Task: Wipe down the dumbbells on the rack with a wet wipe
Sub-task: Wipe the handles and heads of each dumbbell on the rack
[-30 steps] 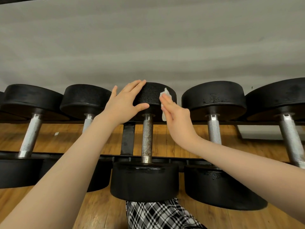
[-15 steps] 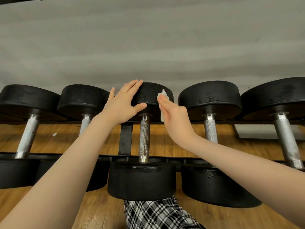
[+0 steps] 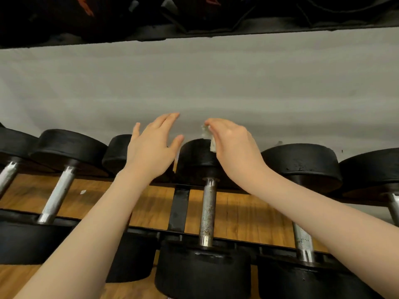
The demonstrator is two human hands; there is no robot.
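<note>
The right hand (image 3: 233,147) is raised over the middle dumbbell (image 3: 206,210), its fingers bent forward and pinching a small crumpled wet wipe (image 3: 207,138) that hangs from the fingertips just above the dumbbell's far head; whether the wipe touches the head cannot be told; the left hand (image 3: 151,147) is spread wide, fingers straight and thumb out, holding nothing, lifted in front of the neighbouring dumbbell's far head; the dumbbells lie in a row across the black metal rack (image 3: 179,209), each with round matte black rubbery heads and a knurled silvery steel handle, the middle handle speckled with rust; no readable writing shows; wooden floor (image 3: 244,214) lies beneath, a grey wall (image 3: 194,83) behind
</note>
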